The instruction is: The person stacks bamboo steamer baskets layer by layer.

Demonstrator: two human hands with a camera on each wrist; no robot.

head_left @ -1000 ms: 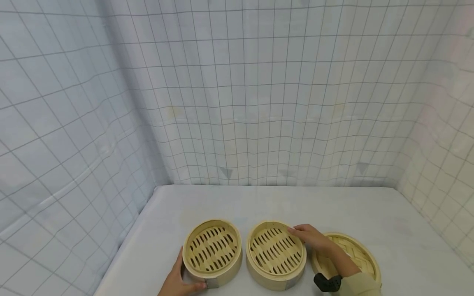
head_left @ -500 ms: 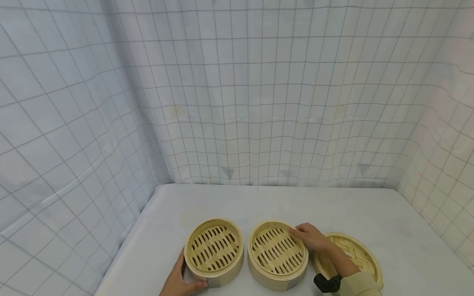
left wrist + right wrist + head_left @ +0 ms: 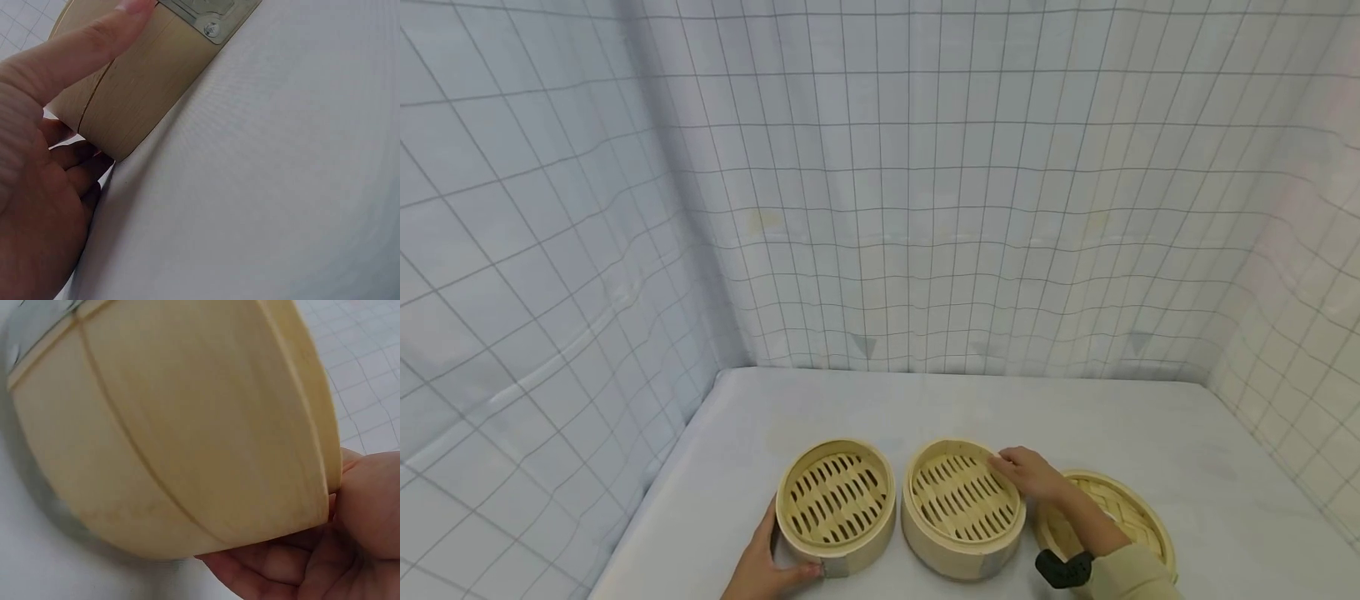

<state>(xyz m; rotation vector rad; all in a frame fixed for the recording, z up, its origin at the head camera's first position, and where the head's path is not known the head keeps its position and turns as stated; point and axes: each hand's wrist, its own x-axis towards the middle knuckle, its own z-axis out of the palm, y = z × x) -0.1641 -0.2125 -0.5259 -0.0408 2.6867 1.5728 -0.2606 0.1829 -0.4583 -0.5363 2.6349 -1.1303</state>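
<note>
Two round bamboo steamer baskets with slatted bottoms stand side by side on the white table. My left hand (image 3: 762, 560) grips the left steamer basket (image 3: 838, 500) at its near left side; in the left wrist view the thumb (image 3: 81, 56) lies along the wall (image 3: 150, 81) near a metal plate, and the fingers curl behind the lower edge. My right hand (image 3: 1028, 475) holds the right steamer basket (image 3: 966, 500) by its far right rim, thumb over the rim and fingers outside and beneath it. In the right wrist view its wall (image 3: 206, 425) is large; the far fingertips are hidden.
A woven bamboo lid (image 3: 1131, 521) lies on the table to the right, partly under my right forearm. A dark wrist device (image 3: 1063, 569) sits at the sleeve. White grid-patterned sheets (image 3: 925, 208) enclose the table (image 3: 880, 408) at the back and sides.
The right steamer basket has shifted slightly away from me in the head view, its rim tipping a little, with the right hand still on it. The left hand and left basket have barely moved.
</note>
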